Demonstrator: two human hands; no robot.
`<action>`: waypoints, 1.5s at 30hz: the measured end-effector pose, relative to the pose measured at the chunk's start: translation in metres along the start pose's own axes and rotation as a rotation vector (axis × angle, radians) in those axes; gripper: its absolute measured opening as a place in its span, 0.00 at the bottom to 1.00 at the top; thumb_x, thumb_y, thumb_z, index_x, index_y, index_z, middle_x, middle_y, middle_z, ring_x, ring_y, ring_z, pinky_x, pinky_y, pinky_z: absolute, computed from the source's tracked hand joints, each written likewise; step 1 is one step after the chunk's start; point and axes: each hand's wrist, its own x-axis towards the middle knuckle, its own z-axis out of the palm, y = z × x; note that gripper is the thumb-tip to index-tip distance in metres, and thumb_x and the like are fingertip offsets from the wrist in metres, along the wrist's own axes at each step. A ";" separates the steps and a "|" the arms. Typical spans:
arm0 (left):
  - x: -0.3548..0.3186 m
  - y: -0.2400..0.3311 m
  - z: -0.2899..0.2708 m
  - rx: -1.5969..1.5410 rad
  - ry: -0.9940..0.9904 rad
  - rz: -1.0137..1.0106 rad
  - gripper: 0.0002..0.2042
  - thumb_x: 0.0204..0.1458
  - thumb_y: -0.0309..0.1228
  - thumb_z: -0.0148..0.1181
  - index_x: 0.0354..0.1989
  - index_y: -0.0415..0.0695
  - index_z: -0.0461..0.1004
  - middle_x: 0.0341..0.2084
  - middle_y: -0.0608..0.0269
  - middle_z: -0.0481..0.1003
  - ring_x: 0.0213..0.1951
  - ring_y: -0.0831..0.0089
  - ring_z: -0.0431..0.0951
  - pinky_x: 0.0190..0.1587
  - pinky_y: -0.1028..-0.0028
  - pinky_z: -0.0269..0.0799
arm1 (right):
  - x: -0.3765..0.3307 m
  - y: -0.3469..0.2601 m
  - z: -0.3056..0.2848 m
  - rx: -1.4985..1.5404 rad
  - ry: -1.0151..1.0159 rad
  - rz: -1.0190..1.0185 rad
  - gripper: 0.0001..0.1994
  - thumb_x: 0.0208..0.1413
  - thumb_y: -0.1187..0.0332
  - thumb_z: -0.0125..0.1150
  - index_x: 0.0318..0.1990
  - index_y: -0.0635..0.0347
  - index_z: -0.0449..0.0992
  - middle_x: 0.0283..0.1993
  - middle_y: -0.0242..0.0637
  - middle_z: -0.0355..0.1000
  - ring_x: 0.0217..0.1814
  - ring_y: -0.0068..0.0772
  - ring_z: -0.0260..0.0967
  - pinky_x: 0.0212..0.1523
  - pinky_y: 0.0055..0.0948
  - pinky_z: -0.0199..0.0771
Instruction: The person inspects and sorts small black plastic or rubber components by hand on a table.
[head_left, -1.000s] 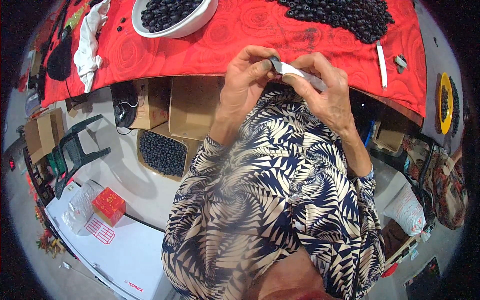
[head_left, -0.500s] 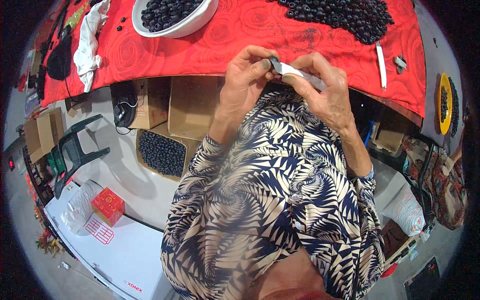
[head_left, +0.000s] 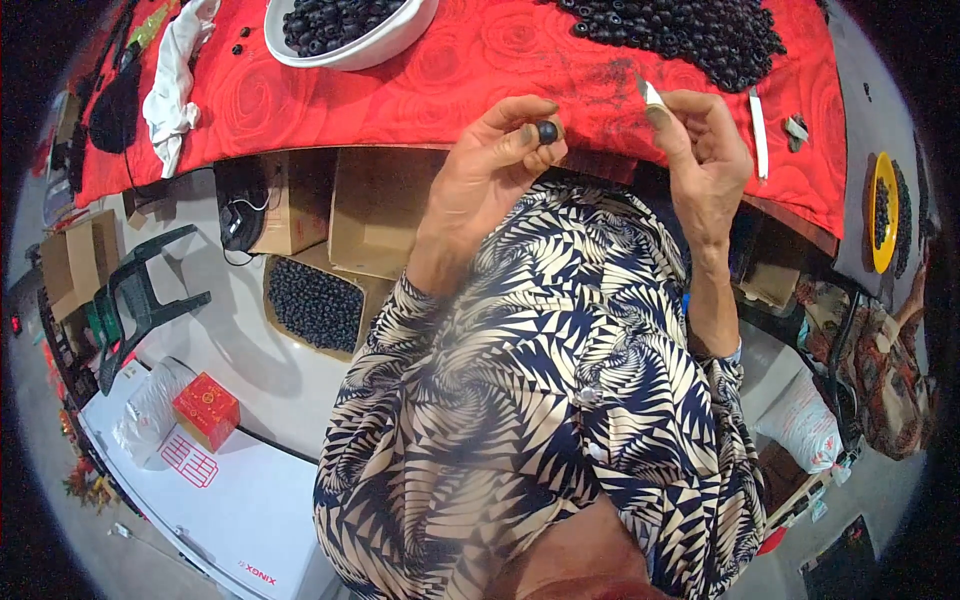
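Left hand (head_left: 500,150) pinches one black bead (head_left: 547,132) at the red cloth's (head_left: 450,95) near edge, right hand (head_left: 708,150) grips a small white knife (head_left: 652,96) apart; bracing the bead, edge off fingertips, seems best.

loose shirt (head_left: 480,420), navy and cream, swirling print of pointed blades; sleeves (head_left: 728,400) matching, ending at forearms; shiny front button (head_left: 589,397); left hand (head_left: 488,155), right hand (head_left: 705,152) bare.
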 end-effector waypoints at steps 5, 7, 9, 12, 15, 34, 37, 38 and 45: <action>0.004 0.000 -0.012 0.030 -0.016 0.006 0.13 0.49 0.24 0.57 0.44 0.37 0.69 0.42 0.49 0.71 0.41 0.65 0.72 0.45 0.76 0.69 | -0.003 -0.004 0.008 -0.008 -0.057 0.015 0.08 0.50 0.73 0.60 0.35 0.67 0.70 0.30 0.34 0.73 0.33 0.19 0.69 0.34 0.18 0.70; 0.004 0.003 -0.002 0.021 0.047 0.016 0.10 0.50 0.23 0.55 0.41 0.36 0.71 0.35 0.56 0.72 0.38 0.69 0.73 0.40 0.80 0.72 | -0.004 -0.003 0.008 -0.014 -0.088 0.024 0.08 0.50 0.73 0.60 0.35 0.67 0.70 0.30 0.35 0.73 0.33 0.19 0.69 0.34 0.19 0.70; 0.004 0.001 -0.002 0.031 0.043 0.018 0.10 0.51 0.23 0.55 0.41 0.36 0.71 0.35 0.56 0.72 0.38 0.69 0.73 0.40 0.81 0.72 | -0.004 -0.002 0.009 -0.022 -0.115 0.037 0.08 0.50 0.73 0.60 0.35 0.67 0.70 0.30 0.35 0.73 0.33 0.19 0.70 0.34 0.19 0.70; 0.006 0.001 -0.012 0.037 0.008 0.008 0.11 0.50 0.23 0.55 0.43 0.36 0.69 0.40 0.52 0.71 0.41 0.64 0.73 0.44 0.75 0.71 | -0.005 -0.001 0.009 -0.052 -0.113 0.036 0.08 0.50 0.73 0.60 0.35 0.67 0.70 0.30 0.34 0.73 0.33 0.20 0.70 0.34 0.20 0.71; 0.006 0.000 -0.014 0.069 0.004 0.006 0.12 0.50 0.24 0.55 0.44 0.36 0.68 0.43 0.50 0.70 0.42 0.63 0.74 0.46 0.72 0.70 | -0.005 -0.001 0.011 -0.012 -0.116 0.039 0.08 0.49 0.73 0.61 0.34 0.67 0.70 0.29 0.34 0.73 0.32 0.20 0.70 0.33 0.20 0.71; 0.003 -0.003 0.001 0.236 0.083 0.044 0.09 0.54 0.24 0.51 0.41 0.34 0.69 0.36 0.55 0.71 0.35 0.67 0.74 0.39 0.76 0.71 | -0.009 -0.004 0.014 -0.116 -0.143 -0.014 0.08 0.48 0.72 0.61 0.33 0.65 0.71 0.26 0.36 0.73 0.28 0.23 0.71 0.29 0.23 0.70; 0.003 -0.005 -0.002 0.226 0.043 0.062 0.09 0.54 0.25 0.51 0.41 0.33 0.69 0.36 0.56 0.71 0.35 0.66 0.75 0.41 0.75 0.73 | -0.010 -0.005 0.013 -0.154 -0.141 -0.060 0.08 0.47 0.72 0.61 0.33 0.65 0.71 0.26 0.37 0.73 0.27 0.24 0.72 0.27 0.23 0.70; 0.003 -0.005 -0.003 0.226 0.042 0.061 0.09 0.54 0.25 0.51 0.41 0.33 0.69 0.36 0.56 0.71 0.35 0.66 0.75 0.41 0.75 0.73 | -0.011 -0.006 0.013 -0.165 -0.141 -0.070 0.08 0.47 0.72 0.62 0.33 0.64 0.71 0.26 0.37 0.73 0.27 0.24 0.72 0.26 0.23 0.71; 0.003 -0.005 -0.007 0.234 0.055 0.126 0.07 0.52 0.23 0.52 0.39 0.35 0.70 0.36 0.54 0.71 0.35 0.63 0.75 0.39 0.74 0.74 | -0.012 -0.004 0.015 -0.192 -0.124 -0.081 0.08 0.47 0.72 0.62 0.33 0.63 0.71 0.26 0.39 0.72 0.25 0.29 0.73 0.25 0.25 0.71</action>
